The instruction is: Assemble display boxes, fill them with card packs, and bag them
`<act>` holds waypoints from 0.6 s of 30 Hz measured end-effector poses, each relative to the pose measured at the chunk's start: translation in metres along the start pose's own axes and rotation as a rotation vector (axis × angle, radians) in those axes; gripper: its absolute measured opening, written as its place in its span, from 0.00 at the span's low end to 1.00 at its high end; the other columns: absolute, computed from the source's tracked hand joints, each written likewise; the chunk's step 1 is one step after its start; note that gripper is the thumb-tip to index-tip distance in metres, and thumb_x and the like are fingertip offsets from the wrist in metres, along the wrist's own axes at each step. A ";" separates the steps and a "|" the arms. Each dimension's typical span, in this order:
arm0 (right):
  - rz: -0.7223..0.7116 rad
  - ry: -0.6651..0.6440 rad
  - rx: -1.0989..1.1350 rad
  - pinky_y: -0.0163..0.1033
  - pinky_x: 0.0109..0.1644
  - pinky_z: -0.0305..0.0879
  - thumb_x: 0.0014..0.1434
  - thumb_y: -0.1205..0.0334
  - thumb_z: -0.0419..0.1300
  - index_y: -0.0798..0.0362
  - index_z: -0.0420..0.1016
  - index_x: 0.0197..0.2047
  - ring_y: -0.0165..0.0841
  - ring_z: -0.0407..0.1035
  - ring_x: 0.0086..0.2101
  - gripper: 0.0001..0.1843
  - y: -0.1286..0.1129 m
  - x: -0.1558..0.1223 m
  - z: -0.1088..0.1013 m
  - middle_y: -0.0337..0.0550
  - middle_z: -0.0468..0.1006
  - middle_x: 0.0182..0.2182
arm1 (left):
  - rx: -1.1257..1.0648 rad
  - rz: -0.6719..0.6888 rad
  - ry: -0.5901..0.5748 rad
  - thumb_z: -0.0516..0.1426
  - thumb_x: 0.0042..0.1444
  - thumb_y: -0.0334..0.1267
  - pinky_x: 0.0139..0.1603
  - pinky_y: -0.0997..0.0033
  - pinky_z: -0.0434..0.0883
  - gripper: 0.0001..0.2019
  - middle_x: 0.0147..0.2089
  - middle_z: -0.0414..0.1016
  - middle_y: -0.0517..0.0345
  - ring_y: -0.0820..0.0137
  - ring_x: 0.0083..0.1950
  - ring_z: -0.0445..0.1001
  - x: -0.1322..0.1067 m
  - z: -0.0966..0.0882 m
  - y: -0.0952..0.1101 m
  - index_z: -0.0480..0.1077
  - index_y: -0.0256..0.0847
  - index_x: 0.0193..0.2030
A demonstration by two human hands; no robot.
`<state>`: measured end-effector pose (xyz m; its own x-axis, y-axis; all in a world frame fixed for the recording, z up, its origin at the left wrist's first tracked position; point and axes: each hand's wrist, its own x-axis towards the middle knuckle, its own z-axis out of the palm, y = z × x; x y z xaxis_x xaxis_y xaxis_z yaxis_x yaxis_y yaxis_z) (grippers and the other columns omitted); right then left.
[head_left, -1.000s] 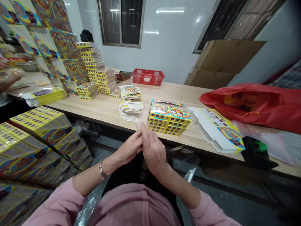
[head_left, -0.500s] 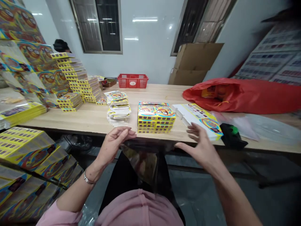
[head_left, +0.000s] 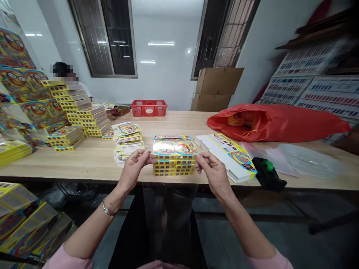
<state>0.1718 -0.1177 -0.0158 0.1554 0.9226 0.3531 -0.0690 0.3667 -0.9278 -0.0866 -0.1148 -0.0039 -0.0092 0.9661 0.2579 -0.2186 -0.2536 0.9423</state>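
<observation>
My left hand (head_left: 135, 170) and my right hand (head_left: 213, 171) each pinch a top corner of a clear plastic bag (head_left: 169, 209), which hangs between them in front of the wooden table (head_left: 92, 158). Just behind the bag's top edge sits a stack of small yellow boxes (head_left: 174, 155) with cartoon faces. A pile of loose printed cards (head_left: 126, 144) lies to its left, near my left hand. Flat unfolded yellow cartons (head_left: 227, 155) lie to the right, close to my right hand.
Taller stacks of yellow boxes (head_left: 80, 110) and wrapped packs (head_left: 25, 101) fill the table's left. A red basket (head_left: 148, 107) and cardboard boxes (head_left: 215, 87) stand at the back, a red plastic bag (head_left: 276, 121) and a black tape dispenser (head_left: 269, 173) at the right. A person sits at the far left.
My hands have parted from together at my lap, spread the clear bag open and risen to table height. My view has tilted up and turned right.
</observation>
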 end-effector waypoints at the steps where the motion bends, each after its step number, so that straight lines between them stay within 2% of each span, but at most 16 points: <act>1: 0.000 -0.014 -0.008 0.35 0.26 0.63 0.52 0.45 0.69 0.52 0.77 0.38 0.29 0.66 0.22 0.20 -0.001 0.010 -0.001 0.36 0.75 0.21 | 0.034 0.031 -0.002 0.65 0.55 0.50 0.45 0.70 0.75 0.17 0.36 0.81 0.56 0.70 0.36 0.81 0.009 0.002 0.001 0.71 0.38 0.39; 5: -0.007 -0.037 -0.058 0.34 0.25 0.61 0.53 0.44 0.68 0.52 0.75 0.37 0.28 0.65 0.22 0.20 0.000 0.052 -0.003 0.35 0.73 0.21 | 0.132 0.091 0.007 0.66 0.53 0.49 0.38 0.75 0.72 0.16 0.28 0.76 0.63 0.75 0.30 0.76 0.049 0.006 0.002 0.71 0.37 0.36; 9: 0.012 -0.070 -0.099 0.34 0.27 0.62 0.53 0.42 0.67 0.52 0.74 0.32 0.27 0.66 0.23 0.20 0.009 0.089 -0.007 0.37 0.75 0.24 | 0.166 0.009 0.016 0.67 0.49 0.53 0.37 0.73 0.73 0.22 0.27 0.77 0.61 0.72 0.29 0.77 0.084 0.007 -0.003 0.70 0.37 0.39; 15: 0.098 -0.122 -0.053 0.34 0.28 0.62 0.49 0.44 0.70 0.54 0.75 0.37 0.28 0.67 0.23 0.22 0.027 0.123 -0.015 0.37 0.76 0.23 | 0.258 -0.025 -0.013 0.64 0.50 0.57 0.33 0.71 0.73 0.23 0.27 0.78 0.57 0.70 0.28 0.77 0.112 0.006 -0.017 0.68 0.38 0.36; 18: 0.126 -0.122 -0.056 0.34 0.28 0.61 0.49 0.44 0.70 0.54 0.74 0.35 0.27 0.66 0.22 0.22 0.032 0.132 -0.016 0.37 0.76 0.23 | 0.293 -0.015 0.041 0.66 0.49 0.55 0.28 0.75 0.69 0.22 0.26 0.75 0.60 0.73 0.24 0.73 0.121 0.008 -0.023 0.68 0.38 0.37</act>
<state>0.2059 0.0143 -0.0008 0.0285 0.9698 0.2423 -0.0249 0.2430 -0.9697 -0.0751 0.0076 0.0079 -0.0484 0.9695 0.2403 0.0724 -0.2365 0.9689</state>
